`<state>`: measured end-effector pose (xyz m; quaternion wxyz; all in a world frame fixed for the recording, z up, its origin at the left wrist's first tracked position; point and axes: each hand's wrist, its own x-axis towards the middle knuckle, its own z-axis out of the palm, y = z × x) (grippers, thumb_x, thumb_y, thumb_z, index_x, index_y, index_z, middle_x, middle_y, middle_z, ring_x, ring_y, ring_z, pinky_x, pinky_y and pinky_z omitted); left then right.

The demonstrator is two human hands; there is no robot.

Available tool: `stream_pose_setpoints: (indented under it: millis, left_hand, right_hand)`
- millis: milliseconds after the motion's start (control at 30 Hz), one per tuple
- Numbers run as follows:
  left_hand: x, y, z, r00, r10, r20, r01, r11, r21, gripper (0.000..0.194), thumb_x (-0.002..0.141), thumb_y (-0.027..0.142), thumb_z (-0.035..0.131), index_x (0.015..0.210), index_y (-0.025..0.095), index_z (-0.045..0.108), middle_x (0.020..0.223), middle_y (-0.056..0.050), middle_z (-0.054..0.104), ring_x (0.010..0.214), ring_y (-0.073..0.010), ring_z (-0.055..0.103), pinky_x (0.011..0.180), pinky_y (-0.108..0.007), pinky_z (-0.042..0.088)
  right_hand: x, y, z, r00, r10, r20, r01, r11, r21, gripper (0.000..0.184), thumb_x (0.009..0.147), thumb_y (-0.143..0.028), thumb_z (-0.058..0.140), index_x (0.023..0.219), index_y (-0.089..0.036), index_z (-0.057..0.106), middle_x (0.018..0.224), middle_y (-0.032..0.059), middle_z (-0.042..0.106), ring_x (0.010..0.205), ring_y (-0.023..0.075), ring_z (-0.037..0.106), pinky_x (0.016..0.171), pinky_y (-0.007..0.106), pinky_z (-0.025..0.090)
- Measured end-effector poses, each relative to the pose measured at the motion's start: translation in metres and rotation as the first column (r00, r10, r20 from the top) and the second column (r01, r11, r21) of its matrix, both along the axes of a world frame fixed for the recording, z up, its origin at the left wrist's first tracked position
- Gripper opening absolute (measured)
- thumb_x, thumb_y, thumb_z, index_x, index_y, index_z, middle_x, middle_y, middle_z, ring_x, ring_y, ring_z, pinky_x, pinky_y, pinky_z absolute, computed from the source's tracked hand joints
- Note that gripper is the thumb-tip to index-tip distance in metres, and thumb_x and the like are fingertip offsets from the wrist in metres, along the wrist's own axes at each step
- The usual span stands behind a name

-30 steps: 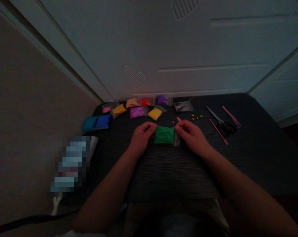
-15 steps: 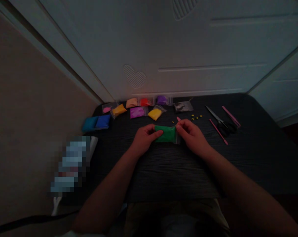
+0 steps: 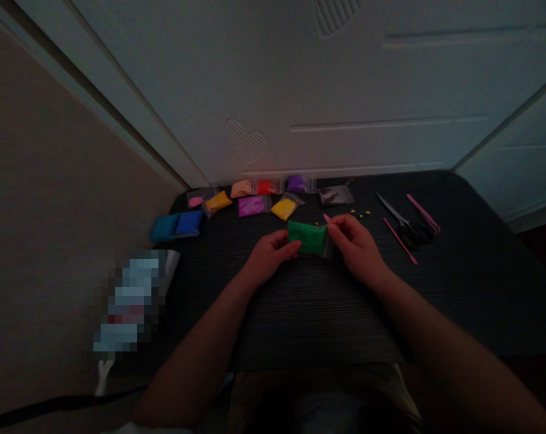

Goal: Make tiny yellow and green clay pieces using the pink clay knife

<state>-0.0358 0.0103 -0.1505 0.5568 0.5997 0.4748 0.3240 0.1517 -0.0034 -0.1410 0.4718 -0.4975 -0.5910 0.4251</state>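
Between my hands is a small clear zip bag of green modelling clay [image 3: 307,237], raised over the dark table. My left hand [image 3: 273,253] pinches its left end, thumb in front and fingers mostly behind. At the opposite end, my right hand [image 3: 352,241] has thumb and forefinger closed on the clear top edge. Just beyond the right fingers, a pink tool tip [image 3: 326,218] pokes out. Several tiny yellow-green bits [image 3: 361,213] lie on the table past that hand.
Bags of clay line the back, among them purple [image 3: 296,183], magenta [image 3: 252,206], yellow [image 3: 284,210] and blue [image 3: 188,223]. Black-handled scissors [image 3: 406,232], a pink stick [image 3: 399,241] and pink tweezers [image 3: 423,214] lie right. A blurred-out package [image 3: 132,301] is at left.
The green clay bag has risen slightly and shifted a little right, tilting down toward its right end. Both hands still grip it, the right one slightly higher.
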Motion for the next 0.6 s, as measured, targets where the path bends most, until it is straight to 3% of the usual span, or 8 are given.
stream_pose_setpoints:
  millis: [267, 433, 600]
  left_hand:
    - [-0.0031, -0.0007, 0.0012, 0.982, -0.006, -0.189, 0.031, 0.991, 0.127, 0.026, 0.075, 0.041, 0.050, 0.071, 0.016, 0.057, 0.056, 0.002, 0.053, 0.052, -0.0098, 0.046, 0.050, -0.021, 0.034]
    - [-0.0023, -0.0013, 0.0005, 0.992, -0.002, -0.128, 0.015, 0.995, 0.103, 0.026, 0.075, 0.041, 0.050, 0.074, 0.016, 0.056, 0.058, 0.002, 0.053, 0.053, -0.0096, 0.046, 0.051, -0.021, 0.034]
    - [-0.0006, -0.0016, 0.0035, 0.997, -0.076, 0.000, 0.076, 0.992, 0.103, 0.027, 0.079, 0.040, 0.043, 0.076, 0.015, 0.055, 0.063, 0.001, 0.053, 0.054, -0.0091, 0.044, 0.054, -0.022, 0.034]
  right_hand:
    - [0.0006, 0.0009, -0.0008, 1.000, 0.026, -0.015, -0.027, 0.999, -0.024, 0.016, 0.081, -0.035, 0.045, 0.078, -0.020, 0.048, 0.070, -0.0024, 0.045, 0.062, 0.0094, 0.042, 0.056, 0.022, 0.035]
    - [0.0003, 0.0016, -0.0022, 0.998, 0.023, -0.054, -0.025, 0.999, -0.040, 0.017, 0.080, -0.036, 0.046, 0.078, -0.019, 0.048, 0.069, -0.0027, 0.045, 0.061, 0.0091, 0.042, 0.055, 0.022, 0.035]
    - [0.0007, 0.0046, -0.0036, 0.992, -0.036, -0.120, 0.028, 0.998, -0.065, 0.017, 0.078, -0.037, 0.048, 0.078, -0.020, 0.049, 0.067, -0.0031, 0.046, 0.060, 0.0090, 0.043, 0.054, 0.022, 0.036]
